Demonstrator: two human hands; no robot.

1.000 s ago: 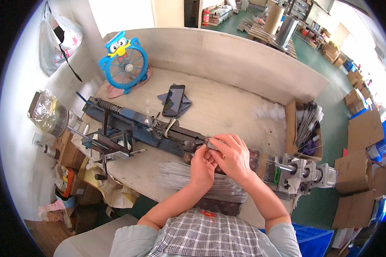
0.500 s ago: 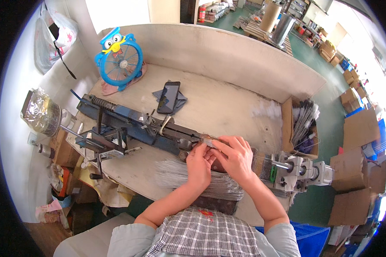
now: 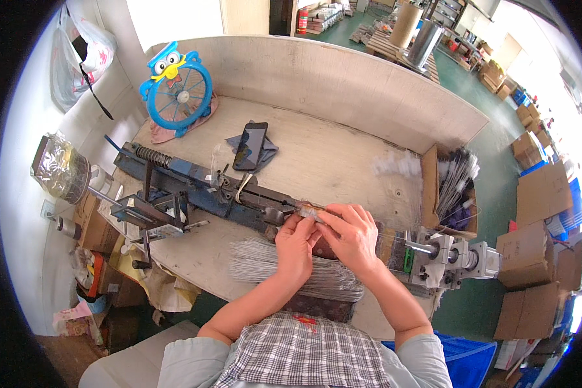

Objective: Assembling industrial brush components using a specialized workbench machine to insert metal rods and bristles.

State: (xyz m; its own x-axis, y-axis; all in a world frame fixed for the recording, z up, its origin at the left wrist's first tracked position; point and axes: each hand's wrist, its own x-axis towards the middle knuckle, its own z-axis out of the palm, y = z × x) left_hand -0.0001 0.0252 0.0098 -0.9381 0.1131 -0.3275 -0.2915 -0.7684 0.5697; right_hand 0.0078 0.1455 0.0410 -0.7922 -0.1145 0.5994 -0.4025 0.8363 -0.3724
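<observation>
At the right end of a long blue and dark metal bench machine (image 3: 200, 187), my two hands meet. My left hand (image 3: 295, 249) is closed, thumb and fingers pinching at a small whitish piece (image 3: 308, 211). My right hand (image 3: 351, 234) is closed on the same piece from the right, fingertips nearly touching the left ones. Fingers partly cover the piece, and its exact kind cannot be made out. Beneath my wrists a thick bundle of thin grey wires (image 3: 258, 262) lies along the bench edge. A silver chuck-like spindle unit (image 3: 449, 258) stands to the right of my hands.
A dark phone (image 3: 251, 146) rests on a grey cloth at mid-table. Behind it to the left stands a blue cartoon-faced fan (image 3: 180, 97). A cardboard box (image 3: 431, 191) of wire-stemmed brushes sits at the right edge. A low pale panel (image 3: 343, 81) bounds the table's far side.
The whole view has shifted slightly, with the scene a little to the left. Both hands stay together at the machine's end, still pinching the small whitish piece.
</observation>
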